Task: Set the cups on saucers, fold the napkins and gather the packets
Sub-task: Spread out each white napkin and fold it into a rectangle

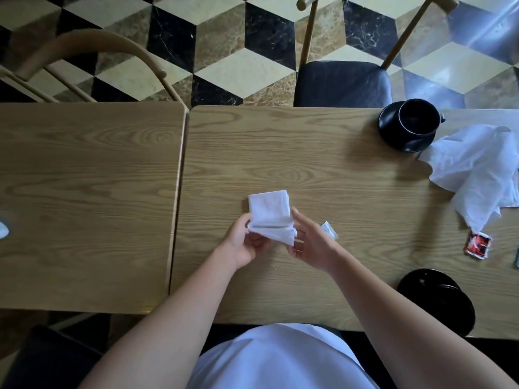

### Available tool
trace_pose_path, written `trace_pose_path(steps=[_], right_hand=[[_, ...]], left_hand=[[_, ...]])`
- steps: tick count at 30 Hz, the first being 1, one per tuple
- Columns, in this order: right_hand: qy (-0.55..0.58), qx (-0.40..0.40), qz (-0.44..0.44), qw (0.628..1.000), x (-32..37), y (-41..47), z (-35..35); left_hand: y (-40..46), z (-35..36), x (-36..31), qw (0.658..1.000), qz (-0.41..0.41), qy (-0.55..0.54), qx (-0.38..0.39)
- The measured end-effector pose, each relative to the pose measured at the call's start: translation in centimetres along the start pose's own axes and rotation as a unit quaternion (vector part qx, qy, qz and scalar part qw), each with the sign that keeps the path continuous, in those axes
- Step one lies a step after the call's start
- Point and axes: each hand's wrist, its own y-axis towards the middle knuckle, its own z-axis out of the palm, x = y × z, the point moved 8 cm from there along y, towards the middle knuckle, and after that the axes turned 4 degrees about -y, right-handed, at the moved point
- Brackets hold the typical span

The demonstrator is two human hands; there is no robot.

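Observation:
A folded white napkin [270, 213] sits at the middle of the wooden table [323, 169], its near edge lifted and bent over. My left hand [243, 242] pinches that near edge from the left. My right hand [311, 240] holds the same edge from the right, fingers curled against it. A small white packet [329, 230] peeks out just behind my right hand. At the far right a black cup [418, 116] stands on a black saucer [393, 136]. A crumpled white napkin [477, 169] lies beside it. A red packet [478, 245] lies below that.
A second black saucer or dish [438, 299] sits at the near right edge. A second wooden table [84, 192] abuts on the left, with a white object [3, 229] at its left edge. Chairs [341, 82] stand across the table on a patterned floor.

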Motion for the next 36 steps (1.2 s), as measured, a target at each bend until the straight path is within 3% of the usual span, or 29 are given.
trace_pose_path(steps=[3,6,8,11,17,18,19,20,22,24,27,30,34,36], right_hand=[[-0.003,-0.008,0.001,1.000,1.4,0.1,-0.1],[-0.183,-0.082,-0.020,0.980,3.0,0.6,-0.5],[-0.281,-0.139,-0.043,0.949,4.2,1.1,-1.1],[-0.313,-0.183,-0.067,0.929,5.3,2.0,-1.5],[-0.349,-0.237,-0.096,0.902,6.9,2.7,-1.3],[-0.370,-0.262,-0.117,0.883,7.4,2.2,-1.2],[-0.408,-0.281,-0.151,0.855,8.0,1.7,-0.9],[-0.461,-0.279,-0.188,0.821,8.4,1.2,-0.1],[-0.589,-0.195,-0.248,0.744,7.9,1.0,2.7],[-0.694,-0.090,-0.258,0.666,6.2,1.5,5.2],[-0.769,-0.040,-0.220,0.599,4.7,2.9,6.0],[-0.787,-0.050,-0.207,0.579,4.7,4.0,6.0],[-0.798,-0.073,-0.215,0.559,4.9,4.0,5.5],[-0.795,-0.086,-0.216,0.560,4.8,3.6,4.5]], left_hand=[[0.6,0.2,-1.1,0.999,-0.029,-0.015,0.023],[1.2,-0.6,-1.9,0.994,-0.027,0.102,-0.007],[1.5,-1.2,-3.0,0.978,0.021,0.197,-0.060],[2.3,-1.7,-4.7,0.945,0.116,0.276,-0.133],[2.1,-1.0,-7.0,0.916,0.199,0.262,-0.227],[1.3,-0.7,-7.8,0.890,0.243,0.291,-0.254],[0.4,0.1,-8.4,0.841,0.297,0.364,-0.268],[-0.3,1.2,-8.6,0.787,0.345,0.447,-0.250],[-1.1,3.8,-7.3,0.688,0.413,0.580,-0.140],[-0.6,4.6,-5.4,0.616,0.404,0.675,-0.041],[1.2,4.2,-4.0,0.543,0.335,0.770,0.002],[2.9,4.3,-3.9,0.515,0.285,0.808,0.008],[3.5,3.4,-5.4,0.515,0.244,0.821,-0.041],[3.4,1.9,-6.9,0.537,0.242,0.803,-0.090]])
